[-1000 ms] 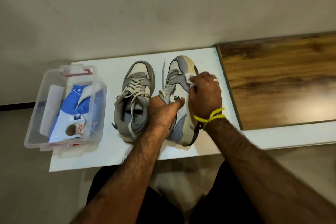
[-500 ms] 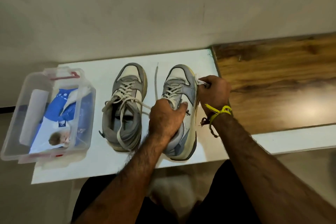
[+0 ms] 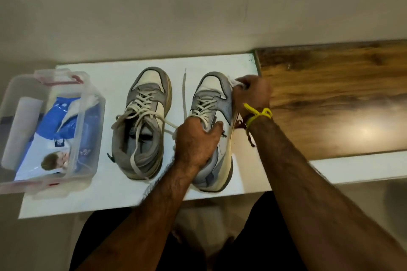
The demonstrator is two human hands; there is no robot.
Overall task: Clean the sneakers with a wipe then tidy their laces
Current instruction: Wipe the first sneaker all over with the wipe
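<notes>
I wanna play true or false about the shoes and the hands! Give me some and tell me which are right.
1. The right hand holds a white wipe against the right shoe. True.
2. The left hand is in the plastic box. False: it grips the right shoe.
3. The left shoe has loose laces. True.
4. The shoes sit on the brown wood board. False: they sit on the white table.
5. The box is left of both shoes. True.

bare gap (image 3: 184,92) between sneakers (image 3: 143,121)
</notes>
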